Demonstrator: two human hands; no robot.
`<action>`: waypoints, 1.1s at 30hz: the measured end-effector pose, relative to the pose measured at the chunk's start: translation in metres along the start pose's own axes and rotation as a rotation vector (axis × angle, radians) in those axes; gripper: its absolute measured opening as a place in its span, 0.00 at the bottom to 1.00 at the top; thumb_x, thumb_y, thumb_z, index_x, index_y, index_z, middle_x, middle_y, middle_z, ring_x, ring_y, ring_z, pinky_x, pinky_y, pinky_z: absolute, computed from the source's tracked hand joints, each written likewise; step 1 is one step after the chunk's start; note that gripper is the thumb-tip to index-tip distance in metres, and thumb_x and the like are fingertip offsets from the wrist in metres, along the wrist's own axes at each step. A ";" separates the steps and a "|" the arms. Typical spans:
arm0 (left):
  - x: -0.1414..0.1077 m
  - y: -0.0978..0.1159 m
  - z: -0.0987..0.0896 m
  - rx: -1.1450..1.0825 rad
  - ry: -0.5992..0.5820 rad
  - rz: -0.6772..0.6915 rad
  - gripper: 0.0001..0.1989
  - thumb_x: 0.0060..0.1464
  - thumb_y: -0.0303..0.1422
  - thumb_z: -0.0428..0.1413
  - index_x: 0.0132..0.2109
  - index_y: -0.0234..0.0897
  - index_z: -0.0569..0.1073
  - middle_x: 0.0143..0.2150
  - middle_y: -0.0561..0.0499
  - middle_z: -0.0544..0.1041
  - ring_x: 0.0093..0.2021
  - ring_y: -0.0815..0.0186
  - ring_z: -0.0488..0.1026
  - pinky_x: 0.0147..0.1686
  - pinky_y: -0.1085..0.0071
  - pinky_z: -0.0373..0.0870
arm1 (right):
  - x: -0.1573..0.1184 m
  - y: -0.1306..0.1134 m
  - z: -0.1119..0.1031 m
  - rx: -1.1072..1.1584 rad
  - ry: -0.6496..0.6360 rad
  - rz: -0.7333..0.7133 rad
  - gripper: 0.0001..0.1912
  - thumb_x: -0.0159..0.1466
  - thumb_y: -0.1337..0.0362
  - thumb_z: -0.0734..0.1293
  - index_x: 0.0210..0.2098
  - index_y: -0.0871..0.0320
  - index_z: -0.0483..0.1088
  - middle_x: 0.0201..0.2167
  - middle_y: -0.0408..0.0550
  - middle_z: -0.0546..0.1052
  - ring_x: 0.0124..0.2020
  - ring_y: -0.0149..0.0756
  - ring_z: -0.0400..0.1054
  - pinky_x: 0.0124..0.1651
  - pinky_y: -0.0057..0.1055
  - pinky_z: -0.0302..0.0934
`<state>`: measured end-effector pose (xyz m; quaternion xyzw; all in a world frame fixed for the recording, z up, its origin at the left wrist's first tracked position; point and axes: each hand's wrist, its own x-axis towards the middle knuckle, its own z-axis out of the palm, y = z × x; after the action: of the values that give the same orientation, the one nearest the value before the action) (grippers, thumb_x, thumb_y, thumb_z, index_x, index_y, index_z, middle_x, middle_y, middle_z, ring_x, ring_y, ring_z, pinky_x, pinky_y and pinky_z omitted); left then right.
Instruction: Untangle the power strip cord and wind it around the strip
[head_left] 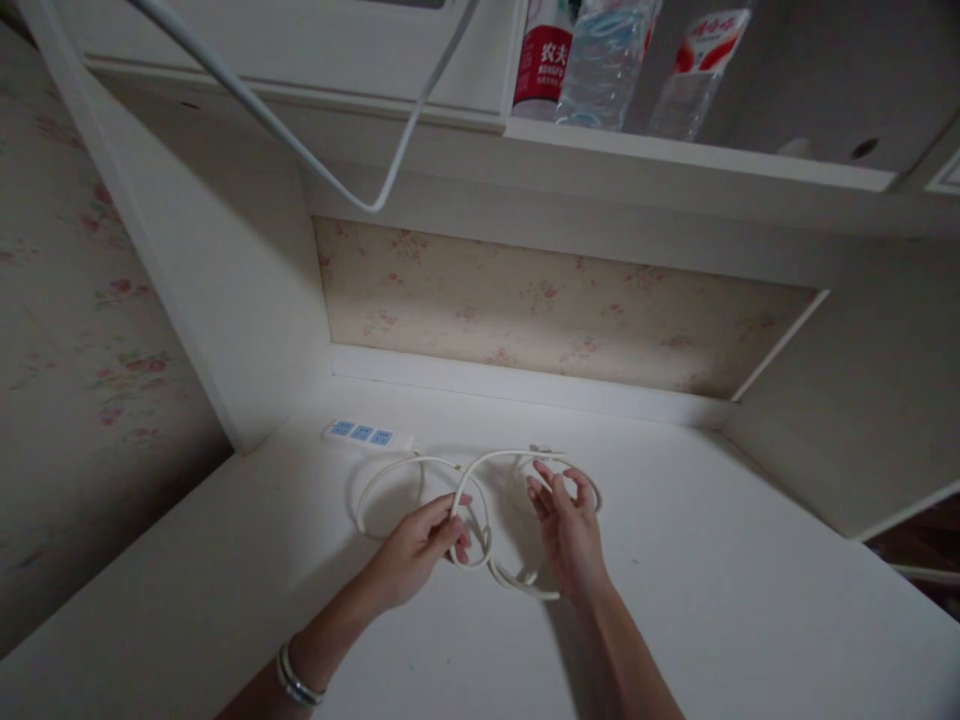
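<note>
A white power strip (367,434) with blue socket faces lies at the back left of the white desktop. Its cream cord (381,468) spreads in loose loops across the desk and between my hands. My left hand (431,540) pinches the cord between thumb and fingers, with a small loop hanging beside the fingertips. My right hand (566,520) is raised palm-up among the loops on the right, its fingers apart and loosely bent. Cord runs close to its fingertips and passes behind the hand; whether they touch is unclear. A small pale piece behind those fingertips is too indistinct to name.
A white cable (373,205) hangs down in front of the upper cabinet. Overhead, a shelf (697,160) holds a red-labelled bottle (541,60) and other clear plastic bottles (607,65). Side panels (225,260) and a low back ledge (525,388) enclose the desktop (720,580).
</note>
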<state>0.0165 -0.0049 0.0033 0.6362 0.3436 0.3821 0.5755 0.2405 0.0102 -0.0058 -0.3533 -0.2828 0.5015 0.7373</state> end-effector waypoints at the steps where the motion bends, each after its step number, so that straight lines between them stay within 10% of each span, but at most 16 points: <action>1: 0.000 0.001 0.001 0.014 0.005 0.001 0.23 0.60 0.44 0.49 0.56 0.34 0.65 0.34 0.49 0.74 0.32 0.67 0.72 0.34 0.70 0.69 | -0.006 0.003 0.005 -0.099 -0.089 0.009 0.14 0.58 0.55 0.71 0.40 0.53 0.67 0.40 0.43 0.77 0.33 0.29 0.73 0.41 0.30 0.66; 7: -0.003 0.005 0.008 0.314 0.016 0.230 0.19 0.63 0.41 0.45 0.54 0.40 0.72 0.53 0.43 0.69 0.53 0.61 0.68 0.54 0.66 0.66 | -0.040 0.004 0.030 -0.572 -0.668 0.038 0.17 0.60 0.51 0.67 0.38 0.59 0.73 0.33 0.46 0.74 0.35 0.33 0.66 0.39 0.29 0.60; 14: -0.003 -0.002 0.009 0.459 -0.001 0.252 0.21 0.64 0.42 0.43 0.57 0.43 0.71 0.63 0.46 0.63 0.63 0.58 0.58 0.62 0.60 0.57 | -0.047 -0.006 0.041 -0.772 -0.981 -0.156 0.09 0.60 0.56 0.69 0.34 0.55 0.76 0.35 0.45 0.76 0.42 0.36 0.67 0.52 0.35 0.55; 21: -0.004 0.000 0.014 0.372 -0.033 0.182 0.25 0.65 0.42 0.36 0.64 0.41 0.60 0.64 0.47 0.64 0.63 0.60 0.60 0.63 0.60 0.55 | -0.048 -0.009 0.033 -0.259 -0.727 0.199 0.14 0.63 0.54 0.66 0.32 0.59 0.72 0.30 0.46 0.74 0.34 0.32 0.67 0.42 0.31 0.60; 33: -0.001 0.011 0.014 0.920 0.002 0.280 0.24 0.60 0.43 0.50 0.62 0.49 0.61 0.38 0.52 0.76 0.40 0.63 0.70 0.44 0.64 0.66 | -0.026 -0.025 0.021 0.259 -0.238 0.203 0.09 0.58 0.61 0.72 0.36 0.52 0.70 0.32 0.36 0.71 0.32 0.25 0.68 0.45 0.32 0.68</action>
<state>0.0279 -0.0137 0.0132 0.8646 0.3885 0.2649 0.1771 0.2287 -0.0152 0.0253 -0.2205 -0.2638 0.6436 0.6837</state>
